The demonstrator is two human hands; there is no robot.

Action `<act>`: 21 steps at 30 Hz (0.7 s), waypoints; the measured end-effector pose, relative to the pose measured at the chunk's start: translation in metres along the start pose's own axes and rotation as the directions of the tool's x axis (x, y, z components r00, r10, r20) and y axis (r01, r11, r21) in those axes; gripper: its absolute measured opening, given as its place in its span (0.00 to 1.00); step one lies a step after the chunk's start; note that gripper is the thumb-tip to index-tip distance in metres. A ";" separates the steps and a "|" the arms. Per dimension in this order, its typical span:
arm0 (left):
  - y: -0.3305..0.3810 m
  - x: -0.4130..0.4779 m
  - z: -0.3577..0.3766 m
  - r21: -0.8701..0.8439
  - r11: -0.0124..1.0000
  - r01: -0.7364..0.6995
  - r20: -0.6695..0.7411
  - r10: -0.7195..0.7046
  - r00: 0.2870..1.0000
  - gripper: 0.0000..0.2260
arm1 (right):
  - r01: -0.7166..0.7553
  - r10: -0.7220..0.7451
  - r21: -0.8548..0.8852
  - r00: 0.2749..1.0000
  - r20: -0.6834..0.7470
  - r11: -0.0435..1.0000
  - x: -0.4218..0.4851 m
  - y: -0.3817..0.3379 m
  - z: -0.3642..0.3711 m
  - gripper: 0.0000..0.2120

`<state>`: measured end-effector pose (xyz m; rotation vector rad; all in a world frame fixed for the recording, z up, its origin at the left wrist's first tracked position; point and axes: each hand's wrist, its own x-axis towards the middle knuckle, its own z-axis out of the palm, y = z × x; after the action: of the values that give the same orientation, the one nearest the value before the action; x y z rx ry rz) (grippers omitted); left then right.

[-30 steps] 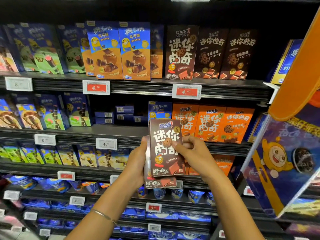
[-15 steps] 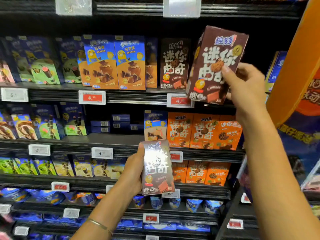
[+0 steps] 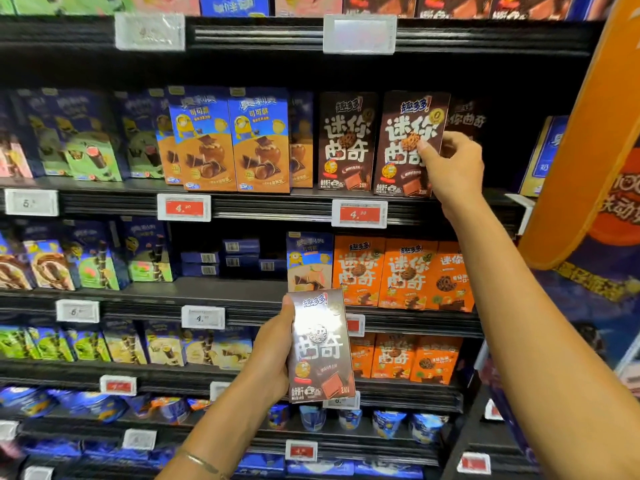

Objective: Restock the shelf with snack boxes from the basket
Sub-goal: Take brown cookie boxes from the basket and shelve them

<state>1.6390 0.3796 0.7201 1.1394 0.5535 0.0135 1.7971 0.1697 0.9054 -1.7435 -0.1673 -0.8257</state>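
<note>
right hand [image 3: 450,168] pinching brown box [image 3: 405,147] on shelf [image 3: 277,202], left hand [image 3: 273,355] gripping second box [image 3: 320,346]

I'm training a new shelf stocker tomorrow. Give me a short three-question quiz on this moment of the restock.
1. True or false: the right hand holds a dark brown box at the shelf, next to a matching shelved box that stands on its left.
2. Multiple choice: what does the left hand grip? A) an orange box; B) a second brown box; C) a blue cup.
3. Fill in: the cookie boxes one shelf below the right hand are ____ in colour.

Key: 1 true; 2 B; 3 orange.
</note>
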 end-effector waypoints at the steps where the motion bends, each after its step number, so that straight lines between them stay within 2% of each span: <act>1: -0.001 0.000 -0.001 -0.002 1.000 0.003 0.003 -0.003 1.000 0.22 | 0.007 -0.007 -0.012 1.000 -0.004 1.000 0.002 0.001 0.002 0.14; 9: -0.002 0.000 -0.002 0.001 1.000 0.012 0.014 -0.012 1.000 0.23 | 0.032 -0.033 -0.078 0.999 -0.014 0.996 0.010 0.007 0.012 0.06; 17: -0.003 0.002 -0.001 0.010 1.000 -0.001 0.036 0.001 0.999 0.23 | -0.036 0.036 -0.075 0.999 -0.013 0.997 0.016 0.008 0.011 0.20; 19: -0.003 0.001 -0.001 -0.001 1.000 -0.010 0.050 0.010 0.999 0.23 | -0.043 0.039 -0.066 0.998 -0.051 0.997 0.009 0.006 0.005 0.23; 21: -0.004 0.000 0.000 -0.011 1.000 -0.020 0.074 0.021 0.997 0.22 | 0.017 -0.017 -0.003 0.993 -0.116 1.000 -0.010 0.002 -0.006 0.22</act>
<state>1.6376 0.3780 0.7168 1.1310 0.4753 -0.0083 1.7878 0.1663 0.8989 -1.6924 -0.1034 -0.9375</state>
